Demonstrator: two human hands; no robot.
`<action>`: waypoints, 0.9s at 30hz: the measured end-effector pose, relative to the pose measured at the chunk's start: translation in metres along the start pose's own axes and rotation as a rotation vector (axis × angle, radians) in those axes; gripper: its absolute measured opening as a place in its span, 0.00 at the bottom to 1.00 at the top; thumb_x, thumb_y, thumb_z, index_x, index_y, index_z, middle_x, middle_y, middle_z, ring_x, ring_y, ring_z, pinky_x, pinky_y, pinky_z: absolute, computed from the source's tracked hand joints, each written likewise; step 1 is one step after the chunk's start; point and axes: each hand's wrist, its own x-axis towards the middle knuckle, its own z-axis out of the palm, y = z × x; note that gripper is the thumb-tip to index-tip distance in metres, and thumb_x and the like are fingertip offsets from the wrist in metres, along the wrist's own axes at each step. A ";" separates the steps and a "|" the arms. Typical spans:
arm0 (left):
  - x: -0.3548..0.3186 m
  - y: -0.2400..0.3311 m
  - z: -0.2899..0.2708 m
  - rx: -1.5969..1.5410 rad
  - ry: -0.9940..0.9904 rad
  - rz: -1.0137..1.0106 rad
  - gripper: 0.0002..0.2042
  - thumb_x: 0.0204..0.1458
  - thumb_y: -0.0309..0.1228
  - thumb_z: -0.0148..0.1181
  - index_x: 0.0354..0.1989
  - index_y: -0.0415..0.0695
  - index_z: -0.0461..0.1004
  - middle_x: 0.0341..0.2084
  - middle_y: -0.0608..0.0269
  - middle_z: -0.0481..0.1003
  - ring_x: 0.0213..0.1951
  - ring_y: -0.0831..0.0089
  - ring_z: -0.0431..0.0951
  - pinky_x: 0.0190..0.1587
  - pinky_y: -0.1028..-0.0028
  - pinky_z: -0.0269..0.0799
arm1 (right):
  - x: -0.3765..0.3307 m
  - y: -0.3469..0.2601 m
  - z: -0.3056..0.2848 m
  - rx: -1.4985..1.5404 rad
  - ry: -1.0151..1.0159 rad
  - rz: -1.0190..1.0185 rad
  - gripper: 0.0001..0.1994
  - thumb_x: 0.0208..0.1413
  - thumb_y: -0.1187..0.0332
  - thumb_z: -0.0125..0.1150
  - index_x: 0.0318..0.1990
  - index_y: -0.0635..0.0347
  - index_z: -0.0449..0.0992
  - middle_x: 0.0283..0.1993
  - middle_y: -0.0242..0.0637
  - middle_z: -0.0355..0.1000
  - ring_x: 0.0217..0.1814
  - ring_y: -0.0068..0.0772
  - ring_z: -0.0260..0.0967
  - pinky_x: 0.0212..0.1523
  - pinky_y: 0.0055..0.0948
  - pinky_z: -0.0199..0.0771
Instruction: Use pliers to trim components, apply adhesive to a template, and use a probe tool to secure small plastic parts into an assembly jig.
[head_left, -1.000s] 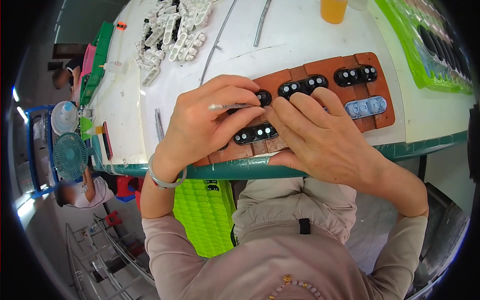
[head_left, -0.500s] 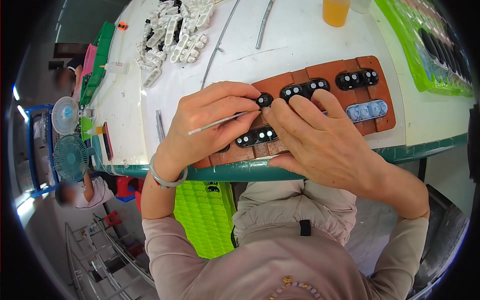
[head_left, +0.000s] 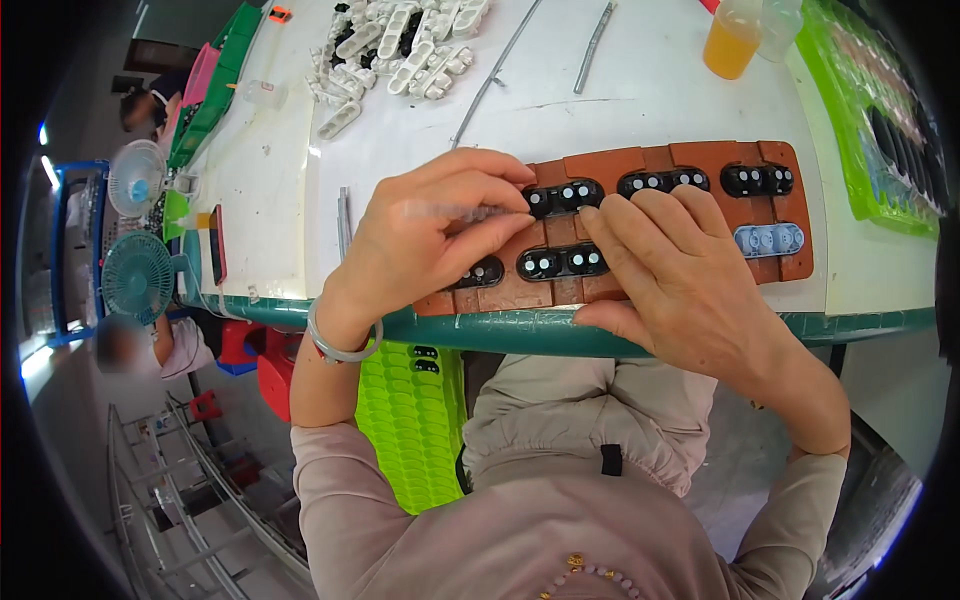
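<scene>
A thin pale stick (head_left: pixel 450 210), smeared by motion, is held in my left hand (head_left: pixel 415 225), with the thumb and fingers pinched at the left end of a black oblong piece (head_left: pixel 563 196). That piece bears several white round dots and lies in a reddish-brown holder board (head_left: pixel 630 160). My right hand (head_left: pixel 675 260) lies over the board's lower middle; its index fingertip touches or nearly touches the piece's right end, and the thumb stretches apart. Below sits another black dotted piece (head_left: pixel 562 262). To the right are more black pieces and a light-blue piece (head_left: pixel 770 240).
White and black oblong parts (head_left: pixel 400 50) lie heaped at the far left. Two thin grey rods (head_left: pixel 594 48) lie beyond the board. A cup of orange liquid (head_left: pixel 731 48) stands far right, near a green tray (head_left: pixel 850 150). Another green tray (head_left: pixel 410 430) is below the table edge.
The whole view has shifted, so the board sits farther right in the picture. My left hand has drawn back slightly from the black piece, whose dots now show, and the stick has swung.
</scene>
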 end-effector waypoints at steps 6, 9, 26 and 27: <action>-0.002 0.000 0.000 -0.038 -0.028 -0.110 0.05 0.42 0.18 0.62 0.29 0.37 0.76 0.36 0.55 0.76 0.38 0.67 0.78 0.40 0.74 0.73 | 0.002 -0.002 -0.002 -0.055 0.013 -0.028 0.27 0.37 0.55 0.64 0.41 0.70 0.71 0.42 0.39 0.65 0.46 0.35 0.61 0.47 0.35 0.60; 0.000 0.000 0.002 -0.177 -0.041 -0.124 0.05 0.42 0.18 0.61 0.29 0.36 0.76 0.36 0.55 0.76 0.37 0.67 0.78 0.40 0.75 0.74 | 0.002 -0.005 -0.006 -0.017 0.073 -0.068 0.26 0.39 0.56 0.63 0.42 0.70 0.71 0.42 0.40 0.66 0.45 0.35 0.62 0.47 0.36 0.61; 0.001 -0.005 0.006 0.113 0.008 0.083 0.06 0.42 0.20 0.62 0.30 0.37 0.76 0.34 0.58 0.76 0.29 0.70 0.78 0.30 0.78 0.75 | 0.006 -0.006 0.004 0.058 0.052 -0.067 0.22 0.39 0.58 0.62 0.38 0.68 0.72 0.40 0.38 0.65 0.44 0.37 0.61 0.47 0.39 0.60; 0.001 -0.004 0.005 0.113 0.008 0.085 0.06 0.42 0.20 0.62 0.30 0.37 0.76 0.34 0.58 0.76 0.29 0.70 0.78 0.30 0.78 0.75 | 0.008 -0.006 0.006 0.046 0.054 -0.098 0.20 0.40 0.57 0.62 0.32 0.66 0.73 0.37 0.36 0.65 0.44 0.35 0.59 0.47 0.36 0.59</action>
